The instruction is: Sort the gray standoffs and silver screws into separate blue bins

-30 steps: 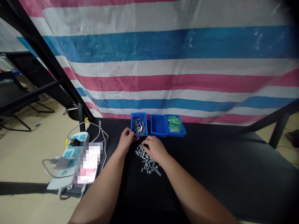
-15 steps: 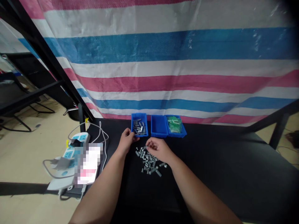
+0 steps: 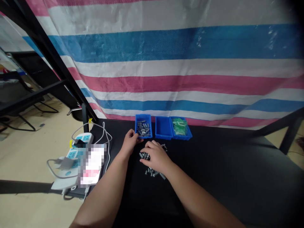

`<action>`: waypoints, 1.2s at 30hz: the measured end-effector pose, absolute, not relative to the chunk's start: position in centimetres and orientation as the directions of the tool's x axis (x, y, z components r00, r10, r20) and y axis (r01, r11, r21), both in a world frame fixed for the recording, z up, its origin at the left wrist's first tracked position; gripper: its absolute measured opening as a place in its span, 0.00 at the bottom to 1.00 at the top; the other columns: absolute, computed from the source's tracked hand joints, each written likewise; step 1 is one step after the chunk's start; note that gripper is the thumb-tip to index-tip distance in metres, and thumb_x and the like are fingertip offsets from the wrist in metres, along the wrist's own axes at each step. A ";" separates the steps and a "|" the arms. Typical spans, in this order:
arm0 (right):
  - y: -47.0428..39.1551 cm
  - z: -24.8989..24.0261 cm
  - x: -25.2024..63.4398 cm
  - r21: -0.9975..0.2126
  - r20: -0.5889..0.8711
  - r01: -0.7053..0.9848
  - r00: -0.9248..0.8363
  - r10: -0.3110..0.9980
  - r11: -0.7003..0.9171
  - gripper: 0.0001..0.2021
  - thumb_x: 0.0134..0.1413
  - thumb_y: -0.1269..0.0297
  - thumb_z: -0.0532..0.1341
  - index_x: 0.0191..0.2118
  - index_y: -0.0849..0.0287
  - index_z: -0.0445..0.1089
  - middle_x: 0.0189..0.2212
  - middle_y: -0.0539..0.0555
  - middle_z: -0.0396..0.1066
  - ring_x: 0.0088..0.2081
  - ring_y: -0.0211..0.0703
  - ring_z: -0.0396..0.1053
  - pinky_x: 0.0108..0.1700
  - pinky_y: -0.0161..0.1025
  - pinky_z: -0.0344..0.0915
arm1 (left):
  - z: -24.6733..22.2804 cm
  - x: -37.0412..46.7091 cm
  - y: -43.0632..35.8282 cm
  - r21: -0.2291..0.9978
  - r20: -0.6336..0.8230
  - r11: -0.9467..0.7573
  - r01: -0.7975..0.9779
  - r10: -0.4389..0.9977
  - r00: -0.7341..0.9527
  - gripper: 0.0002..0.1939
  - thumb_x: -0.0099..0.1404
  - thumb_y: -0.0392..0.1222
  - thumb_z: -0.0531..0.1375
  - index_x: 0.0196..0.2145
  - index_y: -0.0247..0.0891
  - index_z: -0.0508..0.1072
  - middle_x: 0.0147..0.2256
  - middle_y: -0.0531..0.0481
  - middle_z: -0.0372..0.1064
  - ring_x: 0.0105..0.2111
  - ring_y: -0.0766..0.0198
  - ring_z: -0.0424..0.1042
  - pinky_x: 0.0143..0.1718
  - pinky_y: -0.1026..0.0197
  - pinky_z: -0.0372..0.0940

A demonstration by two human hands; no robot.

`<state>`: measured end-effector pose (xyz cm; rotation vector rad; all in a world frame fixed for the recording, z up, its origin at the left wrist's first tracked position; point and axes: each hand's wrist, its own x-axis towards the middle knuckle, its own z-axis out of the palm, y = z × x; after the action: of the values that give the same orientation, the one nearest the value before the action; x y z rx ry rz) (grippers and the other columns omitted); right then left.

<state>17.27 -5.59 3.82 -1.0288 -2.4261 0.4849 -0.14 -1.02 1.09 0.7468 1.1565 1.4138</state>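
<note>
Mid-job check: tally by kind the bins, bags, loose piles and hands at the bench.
Blue bins: 3 (left bin, middle bin, right bin)
Green bag: 1
Loose pile of metal parts: 1, partly hidden, so its pieces are uncounted
Hands: 2 (left hand, right hand)
Total: 7

- 3 blue rectangular plastic bins [image 3: 163,127], around 12 o'clock from the pile
- 1 green plastic bag [image 3: 180,128], roughly 1 o'clock
- 1 loose pile of silvery metal screws and cylinders [image 3: 154,174], too covered to count pieces, sorry lol
- 1 white power strip with blue sockets [image 3: 85,138], about 10 o'clock
</note>
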 end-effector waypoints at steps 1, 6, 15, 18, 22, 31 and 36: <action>-5.7 3.6 16.9 -0.453 0.267 0.595 -0.621 0.737 0.664 0.12 0.50 0.62 0.72 0.41 0.54 0.77 0.38 0.54 0.69 0.43 0.50 0.63 0.47 0.47 0.63 | 1.1 -0.1 -1.0 0.933 -0.163 0.087 -0.350 0.967 -0.195 0.17 0.51 0.38 0.64 0.26 0.38 0.55 0.21 0.59 0.58 0.22 0.72 0.64 0.31 0.63 0.72; -5.9 3.5 16.0 -0.440 0.324 0.553 -0.637 0.700 0.707 0.04 0.54 0.70 0.66 0.36 0.55 0.75 0.40 0.54 0.71 0.46 0.50 0.63 0.49 0.47 0.61 | 0.8 -0.1 -1.0 0.932 -0.158 0.078 -0.353 0.966 -0.205 0.17 0.51 0.37 0.64 0.27 0.38 0.55 0.22 0.59 0.58 0.22 0.73 0.64 0.32 0.62 0.73; -4.9 4.1 19.4 -0.827 0.225 0.317 -0.571 0.790 0.465 0.05 0.52 0.73 0.62 0.35 0.56 0.70 0.23 0.44 0.64 0.23 0.34 0.59 0.27 0.32 0.57 | 0.6 -0.2 -0.9 0.927 -0.163 0.087 -0.365 0.970 -0.182 0.17 0.51 0.37 0.64 0.27 0.38 0.55 0.21 0.59 0.59 0.22 0.72 0.64 0.33 0.60 0.73; -4.1 3.2 19.8 -0.906 0.147 0.256 -0.554 0.819 0.336 0.01 0.54 0.68 0.63 0.31 0.57 0.71 0.22 0.46 0.65 0.23 0.34 0.62 0.26 0.32 0.58 | 0.7 -0.2 -0.8 0.931 -0.165 0.088 -0.355 0.967 -0.193 0.17 0.51 0.37 0.64 0.27 0.38 0.55 0.21 0.59 0.59 0.22 0.72 0.64 0.33 0.60 0.74; -3.1 2.4 19.3 -0.993 0.119 -0.029 -0.301 0.946 0.115 0.17 0.55 0.59 0.65 0.49 0.55 0.68 0.43 0.56 0.74 0.35 0.42 0.74 0.33 0.38 0.71 | 0.7 -0.2 -0.8 0.933 -0.167 0.088 -0.350 0.965 -0.204 0.16 0.50 0.37 0.63 0.27 0.38 0.55 0.20 0.59 0.58 0.21 0.73 0.63 0.31 0.61 0.73; -4.8 4.7 20.2 -0.649 0.225 0.475 -0.626 0.746 0.594 0.05 0.53 0.70 0.66 0.36 0.53 0.77 0.36 0.51 0.70 0.42 0.44 0.66 0.46 0.43 0.63 | 0.9 -0.2 -0.9 0.931 -0.165 0.087 -0.353 0.967 -0.196 0.17 0.51 0.37 0.64 0.27 0.38 0.56 0.22 0.59 0.58 0.22 0.72 0.64 0.32 0.61 0.73; -5.6 4.7 18.6 -0.463 0.180 0.600 -0.657 0.732 0.652 0.08 0.49 0.67 0.70 0.38 0.52 0.77 0.38 0.51 0.68 0.44 0.46 0.62 0.46 0.44 0.58 | 1.0 -0.1 -1.0 0.929 -0.165 0.087 -0.360 0.967 -0.193 0.17 0.51 0.38 0.64 0.27 0.38 0.55 0.22 0.59 0.58 0.22 0.72 0.64 0.31 0.62 0.73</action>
<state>18.57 -5.63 4.71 -1.0570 -2.5206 0.5223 -0.15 -1.00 0.99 0.7369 1.1501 1.4170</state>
